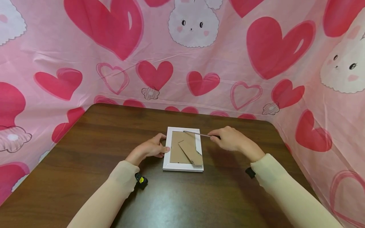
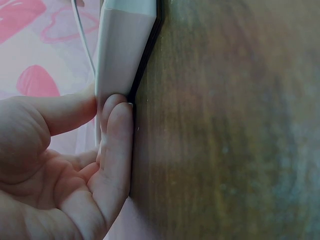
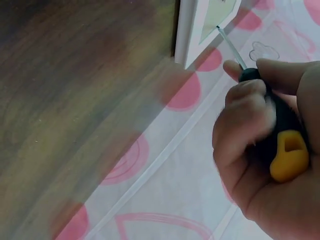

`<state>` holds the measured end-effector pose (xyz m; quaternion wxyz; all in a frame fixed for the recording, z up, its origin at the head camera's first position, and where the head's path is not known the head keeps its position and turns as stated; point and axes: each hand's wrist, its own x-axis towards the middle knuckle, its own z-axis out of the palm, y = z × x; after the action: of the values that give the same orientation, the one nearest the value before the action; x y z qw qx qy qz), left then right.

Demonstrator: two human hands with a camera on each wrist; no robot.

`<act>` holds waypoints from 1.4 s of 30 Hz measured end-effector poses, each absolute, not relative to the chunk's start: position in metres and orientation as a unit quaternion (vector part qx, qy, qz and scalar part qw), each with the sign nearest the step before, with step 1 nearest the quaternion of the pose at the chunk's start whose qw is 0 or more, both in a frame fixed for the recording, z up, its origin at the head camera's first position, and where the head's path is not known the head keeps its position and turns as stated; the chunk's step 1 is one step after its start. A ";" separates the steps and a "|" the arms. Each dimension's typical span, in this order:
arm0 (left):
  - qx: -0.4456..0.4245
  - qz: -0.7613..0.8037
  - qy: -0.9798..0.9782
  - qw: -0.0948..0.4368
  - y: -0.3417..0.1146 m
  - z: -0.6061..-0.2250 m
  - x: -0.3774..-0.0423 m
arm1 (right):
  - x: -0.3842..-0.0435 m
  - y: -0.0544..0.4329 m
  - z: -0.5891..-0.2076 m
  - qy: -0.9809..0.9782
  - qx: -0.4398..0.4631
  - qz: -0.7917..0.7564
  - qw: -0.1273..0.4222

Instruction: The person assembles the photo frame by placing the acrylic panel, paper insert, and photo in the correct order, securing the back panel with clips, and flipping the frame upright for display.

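The left grip (image 1: 152, 147) pinches a white frame (image 1: 198, 142) on the desk (image 1: 182, 199); the right grip (image 1: 231, 138) holds a screwdriver (image 3: 286, 120), its tip at the far edge of the cardboard (image 1: 176, 152).

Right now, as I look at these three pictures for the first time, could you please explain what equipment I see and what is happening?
There is no robot here: a person works with two bare hands. The wide picture comes from a camera worn on the head, looking forward and down. The other two come from cameras on the left and right wrists.

On the brown table lies a white frame with a brown backing board facing up. The left hand grips the frame's side. The right hand holds a screwdriver, its tip by the board's far edge. Behind hangs pink cloth printed with hearts and rabbits.
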<state>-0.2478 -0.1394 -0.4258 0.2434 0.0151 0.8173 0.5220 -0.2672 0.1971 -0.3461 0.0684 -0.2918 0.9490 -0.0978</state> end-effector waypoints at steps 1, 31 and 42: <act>0.015 0.523 0.817 0.243 -0.139 -0.426 -0.248 | -0.269 0.196 -0.345 0.947 -0.294 -0.099 0.083; 0.010 0.530 0.814 0.236 -0.140 -0.429 -0.249 | -0.265 0.185 -0.343 0.935 -0.320 -0.084 0.127; 0.016 0.527 0.815 0.238 -0.140 -0.425 -0.248 | -0.246 0.185 -0.360 0.934 -0.331 -0.102 0.086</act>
<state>-0.2484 -0.1397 -0.4254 0.2384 0.0158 0.8154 0.5274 -0.2457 0.1849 -0.3599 0.0858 -0.3311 0.9341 -0.1023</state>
